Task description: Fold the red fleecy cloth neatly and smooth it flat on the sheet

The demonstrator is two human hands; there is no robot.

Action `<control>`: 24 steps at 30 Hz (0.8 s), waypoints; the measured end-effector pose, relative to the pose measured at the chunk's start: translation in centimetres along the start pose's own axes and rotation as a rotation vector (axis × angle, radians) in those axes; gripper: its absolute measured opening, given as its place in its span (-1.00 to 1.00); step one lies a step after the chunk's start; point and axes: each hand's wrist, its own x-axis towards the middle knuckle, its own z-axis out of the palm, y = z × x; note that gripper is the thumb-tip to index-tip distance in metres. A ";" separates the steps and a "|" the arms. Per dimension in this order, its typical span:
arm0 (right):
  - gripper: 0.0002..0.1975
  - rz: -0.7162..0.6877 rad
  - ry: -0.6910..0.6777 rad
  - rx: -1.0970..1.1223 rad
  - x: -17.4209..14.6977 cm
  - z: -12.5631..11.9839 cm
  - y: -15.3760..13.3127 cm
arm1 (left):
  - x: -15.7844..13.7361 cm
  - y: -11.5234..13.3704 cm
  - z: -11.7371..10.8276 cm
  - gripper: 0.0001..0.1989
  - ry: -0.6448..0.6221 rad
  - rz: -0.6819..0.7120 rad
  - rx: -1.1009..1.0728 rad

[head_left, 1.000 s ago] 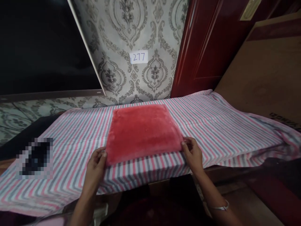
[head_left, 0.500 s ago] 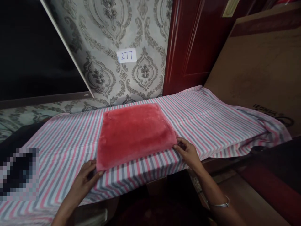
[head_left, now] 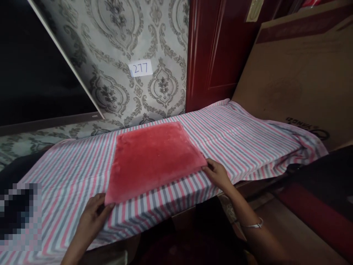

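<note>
A red plush cushion cover lies flat on a striped cloth, its front edge running slantwise between my hands. At its near left corner, my left hand pinches the fabric between thumb and fingers. My right hand grips the near right corner in the same way, and a silver bangle circles that wrist. The far corners rest on the cloth, untouched.
Behind the cloth-covered surface stand a patterned wall with a paper label reading 277 and a dark red door. A dark screen is at left, a large cardboard box at right. A pixelated patch covers the lower left.
My right hand has drawn the near right corner slightly outward to the right, and the front edge looks more stretched. Both hands keep their hold. The whole view has shifted a little.
</note>
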 end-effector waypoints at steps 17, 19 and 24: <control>-0.61 -0.295 0.302 -0.133 2.4 1.2 -5.3 | 3.2 7.0 0.5 -0.43 0.339 0.079 0.156; -0.49 -0.417 0.166 -0.215 4.9 2.9 -7.7 | 5.9 8.9 1.4 -0.34 0.246 0.192 0.234; -0.38 -0.435 -0.067 -0.483 11.1 7.6 -11.3 | 13.3 11.6 3.8 -0.29 0.048 0.205 0.416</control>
